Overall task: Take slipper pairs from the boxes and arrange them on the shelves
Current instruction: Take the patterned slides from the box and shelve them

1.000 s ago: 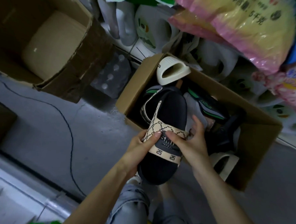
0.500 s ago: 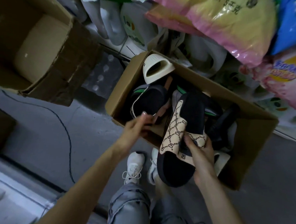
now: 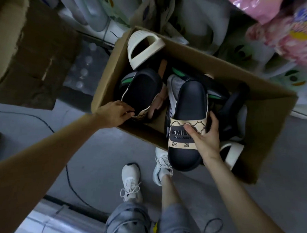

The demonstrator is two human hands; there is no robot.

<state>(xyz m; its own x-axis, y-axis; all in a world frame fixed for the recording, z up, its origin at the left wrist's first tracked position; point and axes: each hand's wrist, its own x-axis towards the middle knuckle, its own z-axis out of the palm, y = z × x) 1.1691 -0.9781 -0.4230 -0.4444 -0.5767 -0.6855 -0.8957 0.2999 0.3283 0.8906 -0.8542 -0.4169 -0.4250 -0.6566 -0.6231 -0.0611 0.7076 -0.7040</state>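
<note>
An open cardboard box [image 3: 264, 109] on the floor holds several slippers. My right hand [image 3: 205, 135] grips a black slipper with a beige patterned strap [image 3: 188, 107] over the box's near edge, thumb across the strap. My left hand [image 3: 115, 115] reaches into the box's left end and pinches the beige strap of the matching black slipper [image 3: 141, 91], which still lies inside. A cream slipper [image 3: 143, 46] stands at the box's far corner; another cream slipper [image 3: 232, 154] shows at the near right. Green-striped grey slippers [image 3: 178, 77] lie beneath.
A second, larger cardboard box [image 3: 34, 60] stands at the left. Pink and yellow plastic bags [image 3: 282, 33] and white sacks [image 3: 196, 22] crowd the back. A black cable [image 3: 67, 171] runs over the grey floor. My white sneakers [image 3: 131, 181] stand just before the box.
My left hand let go of the held slipper, reached into the box and took hold of the matching slipper's strap. My right hand now holds the first slipper alone, shifted right.
</note>
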